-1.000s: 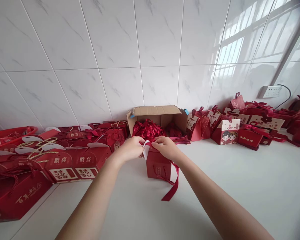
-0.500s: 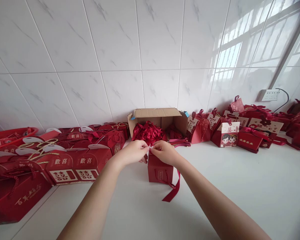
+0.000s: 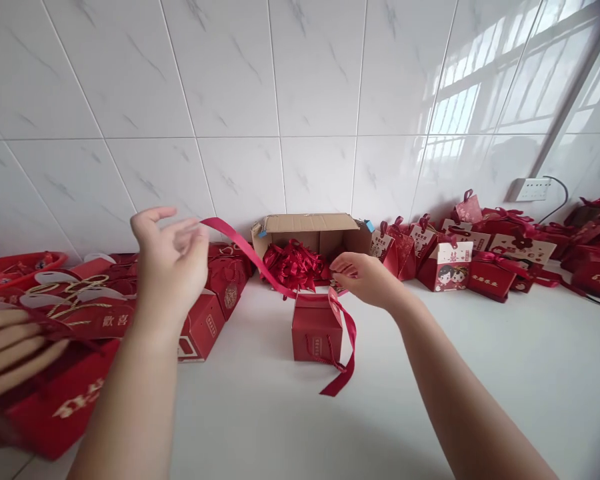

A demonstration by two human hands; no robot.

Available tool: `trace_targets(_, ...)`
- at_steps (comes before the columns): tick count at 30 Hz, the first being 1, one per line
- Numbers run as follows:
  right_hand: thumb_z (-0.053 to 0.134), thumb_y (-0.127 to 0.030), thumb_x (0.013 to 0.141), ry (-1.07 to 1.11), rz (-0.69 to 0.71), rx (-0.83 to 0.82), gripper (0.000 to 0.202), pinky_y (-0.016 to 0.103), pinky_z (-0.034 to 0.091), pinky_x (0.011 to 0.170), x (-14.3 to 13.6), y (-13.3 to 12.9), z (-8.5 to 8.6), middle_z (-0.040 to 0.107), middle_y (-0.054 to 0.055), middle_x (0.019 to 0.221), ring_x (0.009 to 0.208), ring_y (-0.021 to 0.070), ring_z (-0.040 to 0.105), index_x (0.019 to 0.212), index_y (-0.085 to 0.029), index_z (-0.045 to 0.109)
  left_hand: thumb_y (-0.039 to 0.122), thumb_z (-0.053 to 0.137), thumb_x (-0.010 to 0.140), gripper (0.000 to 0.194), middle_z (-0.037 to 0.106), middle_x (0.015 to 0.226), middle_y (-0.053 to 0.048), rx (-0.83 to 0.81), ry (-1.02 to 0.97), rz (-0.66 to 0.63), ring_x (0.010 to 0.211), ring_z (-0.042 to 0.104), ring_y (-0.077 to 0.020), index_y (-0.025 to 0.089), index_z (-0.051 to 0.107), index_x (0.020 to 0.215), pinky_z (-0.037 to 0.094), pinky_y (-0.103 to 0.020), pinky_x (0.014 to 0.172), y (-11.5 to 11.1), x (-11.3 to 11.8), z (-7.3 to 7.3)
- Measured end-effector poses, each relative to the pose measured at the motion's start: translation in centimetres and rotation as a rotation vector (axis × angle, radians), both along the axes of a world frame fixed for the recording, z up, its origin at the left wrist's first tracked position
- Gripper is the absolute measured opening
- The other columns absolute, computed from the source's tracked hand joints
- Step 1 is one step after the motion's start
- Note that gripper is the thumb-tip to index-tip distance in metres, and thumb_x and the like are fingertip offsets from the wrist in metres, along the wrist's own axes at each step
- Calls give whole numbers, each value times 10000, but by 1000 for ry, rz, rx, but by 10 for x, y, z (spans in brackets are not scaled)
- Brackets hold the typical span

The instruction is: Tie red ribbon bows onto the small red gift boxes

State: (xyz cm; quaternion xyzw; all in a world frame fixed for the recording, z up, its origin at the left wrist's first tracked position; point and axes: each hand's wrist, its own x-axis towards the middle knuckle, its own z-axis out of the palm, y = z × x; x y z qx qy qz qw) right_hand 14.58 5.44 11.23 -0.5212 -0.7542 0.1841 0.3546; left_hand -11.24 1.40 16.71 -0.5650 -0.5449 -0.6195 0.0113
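A small red box point(image 3: 317, 330) with a twisted cord handle stands on the white table. A red ribbon point(image 3: 245, 248) runs from its top up to my left hand point(image 3: 173, 260), which pinches the ribbon's end between thumb and fingers, somewhat blurred. The ribbon's other end hangs down the box's right side onto the table. Just above the box's right top corner is my right hand point(image 3: 360, 275), its fingers curled loosely and apart; I see nothing in them. Behind the box, a cardboard carton point(image 3: 313, 223) lies on its side with a pile of red ribbons point(image 3: 296, 263) inside.
Another person's hand point(image 3: 15, 350) is at the left edge, over a large red box point(image 3: 65, 407). Red gift boxes point(image 3: 203, 327) fill the left, with a red basket point(image 3: 27, 267) behind. More gift boxes point(image 3: 446, 267) line the right by the tiled wall.
My left hand has swung up and left, drawing the ribbon out with it. My right hand has moved right, off the box top. Another person's hand has appeared at the left, moving the large box.
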Motion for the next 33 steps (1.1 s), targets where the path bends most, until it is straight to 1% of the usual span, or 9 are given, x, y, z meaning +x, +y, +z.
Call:
trace_targets(3,623,-155,680,-214,-15,-187,214,267,462,630,16,-3,3,683,56,920,797,197,624,884,-204,662,320,523,805,388,471,1318,-80,-150,249,95,1206,462,-270,245,448,1178,411,-397,961,2,2,-4)
trace_targets(8,675,-148,576,-334,70,-338,300,236,410,489,15,0,-7,667,64,926,752,207,622,867,-210,639,357,533,768,302,598,1195,-50,-805,395,-443,1114,539,-234,244,580,1044,424,-325,917,26,23,-34)
trace_targets(10,670,-155,569,-339,104,-341,298,225,397,474,10,3,-13,664,44,893,725,192,618,853,-221,608,343,563,726,322,622,1157,-56,-945,400,-628,1084,558,-225,227,587,1026,441,-291,874,35,29,-47)
trace_targets(12,654,-159,581,-341,112,-325,285,224,389,475,6,8,-17,658,33,880,714,184,610,848,-227,578,305,559,697,294,675,997,-51,-984,401,-705,966,610,-212,200,591,970,459,-284,817,40,31,-55)
trace_targets(17,617,-124,633,-338,62,-277,241,231,390,522,8,21,-26,646,36,916,768,182,596,848,-223,572,241,540,634,150,664,705,-9,-985,455,-614,729,629,-191,194,604,761,454,-262,682,44,26,-56)
trace_targets(23,734,-116,513,-392,-4,-336,298,257,384,516,18,24,-27,638,54,838,778,242,598,778,-196,621,306,629,550,259,704,843,-65,-1044,539,-399,753,629,-254,220,661,792,420,-266,580,44,7,-51)
trace_targets(27,745,-221,529,-372,6,-298,214,262,367,496,19,12,-15,626,54,840,758,231,584,706,-209,627,338,648,549,186,732,832,-45,-1147,647,-552,755,642,-253,250,707,702,433,-266,594,31,8,-45)
trace_targets(30,698,-300,605,-348,98,-322,131,261,354,483,14,4,-9,615,20,678,609,170,567,545,-218,616,295,612,565,127,730,701,-11,-1213,736,-714,695,647,-232,260,694,654,435,-265,583,23,21,-46)
trace_targets(33,655,-300,643,-342,125,-407,153,265,365,477,8,3,-13,576,3,526,469,132,530,516,-218,632,210,611,495,89,692,554,-20,-1264,730,-689,611,643,-242,239,649,570,426,-274,532,23,32,-56)
